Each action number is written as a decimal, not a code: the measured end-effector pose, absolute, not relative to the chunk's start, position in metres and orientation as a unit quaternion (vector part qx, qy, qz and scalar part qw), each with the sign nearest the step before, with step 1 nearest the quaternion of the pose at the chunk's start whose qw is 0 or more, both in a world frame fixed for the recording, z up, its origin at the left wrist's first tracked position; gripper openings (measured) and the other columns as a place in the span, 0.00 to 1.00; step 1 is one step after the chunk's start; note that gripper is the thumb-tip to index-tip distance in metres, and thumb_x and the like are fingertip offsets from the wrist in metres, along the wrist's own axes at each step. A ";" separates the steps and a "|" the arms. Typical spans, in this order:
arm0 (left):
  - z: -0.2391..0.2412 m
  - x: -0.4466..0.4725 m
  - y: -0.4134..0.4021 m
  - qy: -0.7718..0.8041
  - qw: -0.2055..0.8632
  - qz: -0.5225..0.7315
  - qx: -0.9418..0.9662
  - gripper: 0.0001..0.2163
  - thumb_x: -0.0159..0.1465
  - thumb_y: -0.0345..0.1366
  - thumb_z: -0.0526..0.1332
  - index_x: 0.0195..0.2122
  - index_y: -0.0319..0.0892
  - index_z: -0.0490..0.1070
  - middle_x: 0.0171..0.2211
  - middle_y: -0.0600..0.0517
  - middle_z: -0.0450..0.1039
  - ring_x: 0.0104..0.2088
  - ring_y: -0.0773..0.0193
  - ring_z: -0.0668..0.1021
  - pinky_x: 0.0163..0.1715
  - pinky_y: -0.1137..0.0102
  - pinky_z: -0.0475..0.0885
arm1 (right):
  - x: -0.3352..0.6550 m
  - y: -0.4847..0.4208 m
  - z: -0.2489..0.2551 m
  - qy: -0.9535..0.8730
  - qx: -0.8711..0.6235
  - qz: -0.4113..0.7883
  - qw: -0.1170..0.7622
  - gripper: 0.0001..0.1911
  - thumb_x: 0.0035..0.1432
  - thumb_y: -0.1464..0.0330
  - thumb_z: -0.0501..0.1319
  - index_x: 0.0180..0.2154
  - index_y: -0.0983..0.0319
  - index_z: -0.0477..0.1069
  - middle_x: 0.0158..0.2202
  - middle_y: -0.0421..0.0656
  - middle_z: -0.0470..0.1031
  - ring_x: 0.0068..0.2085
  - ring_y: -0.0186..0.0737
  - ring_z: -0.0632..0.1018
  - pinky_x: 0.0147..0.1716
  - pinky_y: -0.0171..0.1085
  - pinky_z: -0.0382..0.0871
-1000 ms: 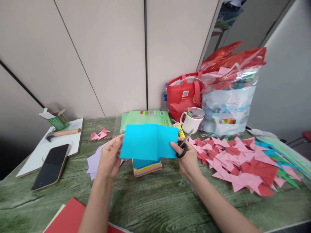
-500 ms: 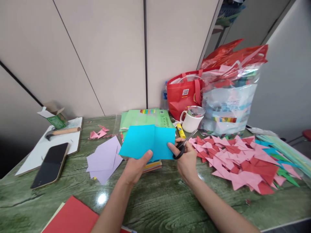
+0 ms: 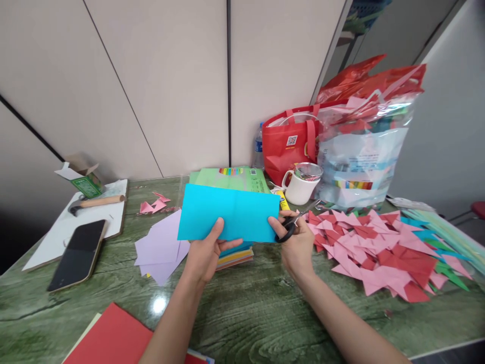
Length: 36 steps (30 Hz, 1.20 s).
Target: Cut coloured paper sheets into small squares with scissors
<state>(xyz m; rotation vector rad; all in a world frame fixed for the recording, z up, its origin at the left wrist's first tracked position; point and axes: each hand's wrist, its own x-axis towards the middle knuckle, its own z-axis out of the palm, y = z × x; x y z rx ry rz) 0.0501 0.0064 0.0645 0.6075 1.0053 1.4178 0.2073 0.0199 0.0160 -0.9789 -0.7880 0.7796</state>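
Centre frame: the blue sheet (image 3: pixel 227 211) is held up off the counter (image 3: pixel 246 313). The left hand (image 3: pixel 206 255) pinches its lower edge, thumb on the front. The right hand (image 3: pixel 299 247) presses a thumb on the sheet's right corner, with black-handled scissors (image 3: pixel 291 227) looped in its fingers. Under the sheet is a stack of coloured paper (image 3: pixel 238 257), with lilac sheets (image 3: pixel 159 245) to the left and pink and red folded pieces (image 3: pixel 379 247) to the right.

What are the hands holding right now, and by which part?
The left hand pinches the blue paper sheet at its bottom edge. The right hand holds the scissors by their black handle loops.
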 end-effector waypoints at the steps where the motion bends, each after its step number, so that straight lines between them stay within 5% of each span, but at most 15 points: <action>1: 0.065 0.049 0.006 0.425 0.607 0.619 0.258 0.23 0.47 0.33 0.67 0.46 0.45 0.66 0.39 0.52 0.73 0.29 0.64 0.76 0.30 0.58 0.77 | 0.208 0.020 0.016 -0.359 -0.444 0.353 0.741 0.15 0.41 0.68 0.68 0.33 0.61 0.67 0.25 0.36 0.68 0.26 0.31 0.69 0.26 0.30 0.61; 4: 0.064 0.045 0.008 0.396 0.608 0.647 0.234 0.19 0.48 0.34 0.66 0.42 0.45 0.68 0.31 0.56 0.74 0.23 0.69 0.74 0.34 0.53 0.76 | 0.208 0.019 0.018 -0.376 -0.449 0.344 0.734 0.17 0.43 0.66 0.66 0.38 0.61 0.67 0.28 0.39 0.73 0.30 0.36 0.73 0.31 0.35 0.65; 7: 0.064 0.042 0.011 0.350 0.598 0.688 0.215 0.14 0.50 0.34 0.65 0.38 0.44 0.69 0.29 0.57 0.74 0.29 0.66 0.76 0.39 0.50 0.73 | 0.203 0.012 0.023 -0.436 -0.445 0.378 0.685 0.17 0.47 0.64 0.64 0.40 0.60 0.66 0.30 0.42 0.75 0.30 0.39 0.75 0.31 0.38 0.67; 12: 0.069 0.041 0.012 0.312 0.625 0.686 0.204 0.07 0.51 0.33 0.64 0.31 0.40 0.69 0.29 0.54 0.74 0.42 0.60 0.75 0.45 0.51 0.70 | 0.188 -0.011 0.032 -0.534 -0.324 0.568 0.536 0.18 0.44 0.64 0.66 0.37 0.59 0.62 0.28 0.41 0.75 0.30 0.38 0.76 0.30 0.37 0.69; 18: 0.072 0.043 0.008 0.323 0.625 0.684 0.193 0.05 0.52 0.34 0.63 0.27 0.38 0.68 0.28 0.52 0.74 0.43 0.56 0.74 0.45 0.52 0.70 | 0.177 -0.026 0.031 -0.554 -0.216 0.719 0.359 0.24 0.38 0.63 0.69 0.40 0.61 0.66 0.32 0.43 0.74 0.33 0.38 0.75 0.34 0.38 0.69; 25: 0.070 0.051 0.005 0.353 0.590 0.693 0.216 0.10 0.50 0.32 0.64 0.34 0.40 0.70 0.37 0.50 0.75 0.43 0.56 0.74 0.43 0.54 0.70 | 0.172 -0.028 0.027 -0.543 -0.258 0.712 0.364 0.20 0.42 0.62 0.67 0.36 0.62 0.64 0.26 0.38 0.70 0.25 0.31 0.69 0.24 0.30 0.62; 31: 0.063 0.056 0.003 0.426 0.553 0.692 0.186 0.12 0.45 0.33 0.67 0.30 0.39 0.70 0.29 0.53 0.74 0.30 0.64 0.76 0.37 0.62 0.72 | 0.171 -0.027 0.027 -0.537 -0.273 0.697 0.389 0.20 0.44 0.61 0.66 0.37 0.60 0.61 0.27 0.38 0.69 0.26 0.32 0.68 0.25 0.31 0.60; 36: 0.062 0.061 -0.001 0.503 0.520 0.661 0.199 0.16 0.45 0.41 0.67 0.32 0.38 0.70 0.31 0.49 0.74 0.30 0.61 0.77 0.33 0.66 0.72 | 0.173 -0.023 0.030 -0.533 -0.275 0.695 0.397 0.21 0.44 0.61 0.66 0.37 0.62 0.61 0.28 0.38 0.66 0.28 0.32 0.68 0.29 0.33 0.61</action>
